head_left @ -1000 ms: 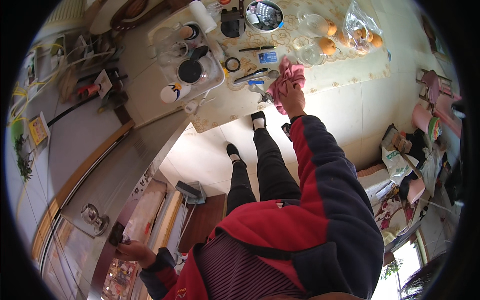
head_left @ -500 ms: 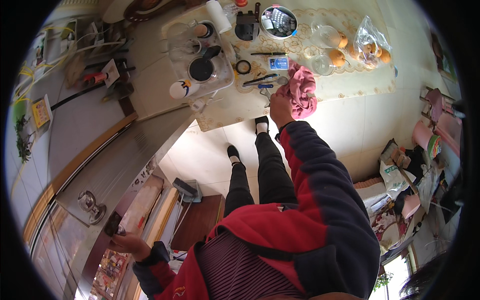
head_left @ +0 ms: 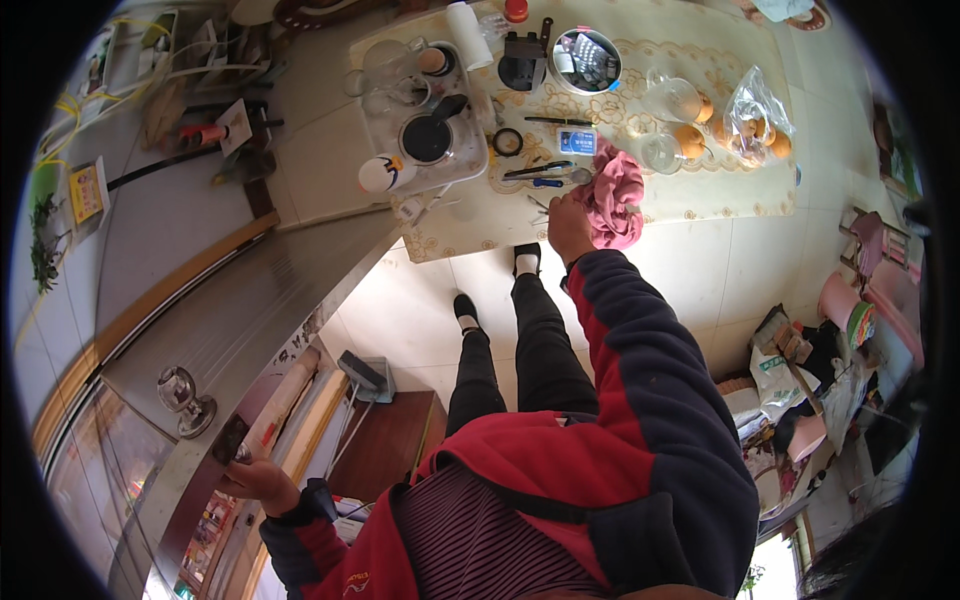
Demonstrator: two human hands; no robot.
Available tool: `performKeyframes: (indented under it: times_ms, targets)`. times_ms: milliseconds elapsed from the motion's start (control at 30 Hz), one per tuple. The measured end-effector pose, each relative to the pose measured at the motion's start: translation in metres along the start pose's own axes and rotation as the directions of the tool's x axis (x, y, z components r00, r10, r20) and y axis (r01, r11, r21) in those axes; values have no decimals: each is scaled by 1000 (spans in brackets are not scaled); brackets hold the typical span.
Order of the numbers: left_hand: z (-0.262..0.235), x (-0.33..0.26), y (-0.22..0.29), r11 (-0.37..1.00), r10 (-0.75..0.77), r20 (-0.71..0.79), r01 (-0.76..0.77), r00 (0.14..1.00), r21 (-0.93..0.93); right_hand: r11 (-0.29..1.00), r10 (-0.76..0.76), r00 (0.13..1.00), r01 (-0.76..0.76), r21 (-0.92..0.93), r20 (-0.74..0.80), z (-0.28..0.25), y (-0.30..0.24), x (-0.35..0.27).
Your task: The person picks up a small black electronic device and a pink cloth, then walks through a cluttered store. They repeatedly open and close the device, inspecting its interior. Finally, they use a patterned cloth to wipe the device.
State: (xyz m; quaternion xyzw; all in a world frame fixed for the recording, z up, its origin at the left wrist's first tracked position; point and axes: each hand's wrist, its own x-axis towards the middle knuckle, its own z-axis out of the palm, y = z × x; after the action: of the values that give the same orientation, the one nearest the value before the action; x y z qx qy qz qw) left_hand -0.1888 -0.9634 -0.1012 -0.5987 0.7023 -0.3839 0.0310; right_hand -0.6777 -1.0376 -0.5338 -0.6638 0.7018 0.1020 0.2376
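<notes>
At the table's near edge my right hand (head_left: 570, 230) is closed, with a small thin metal thing (head_left: 540, 207) poking out on its left. I cannot make out its kind. A crumpled pink cloth (head_left: 615, 200) lies right beside this hand. Just beyond are a blue-handled tool (head_left: 547, 183), a dark pen-like tool (head_left: 538, 169) and a blue and white card-like box (head_left: 577, 141). At lower left my left hand (head_left: 262, 485) is closed round a door knob (head_left: 240, 453) at the edge of the grey door (head_left: 265, 270). The door's other knob (head_left: 185, 402), shiny and round, faces left.
A tray (head_left: 478, 160) with a dark pan (head_left: 427, 138) and glass jugs stands on the table's left. Behind are a knife block (head_left: 518, 72) and a round tin (head_left: 587, 60). Glasses (head_left: 662, 153) and a bag of orange fruit (head_left: 750, 125) stand right. Clutter lines the right wall.
The tabletop things have shifted slightly right and down in view. My right hand remains beside the pink cloth, and my left hand stays at the door knob.
</notes>
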Motion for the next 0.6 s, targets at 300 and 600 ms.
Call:
performKeyframes:
  times_ms: [300, 600]
  targets:
    - [-6, 1, 5, 996, -23, 37, 20, 999, 87, 989, -53, 954, 10, -145, -296, -25, -19, 47]
    - [-9, 18, 15, 998, 29, 24, -31, 999, 60, 980, -126, 992, 124, -156, -3, -26, -23, 61]
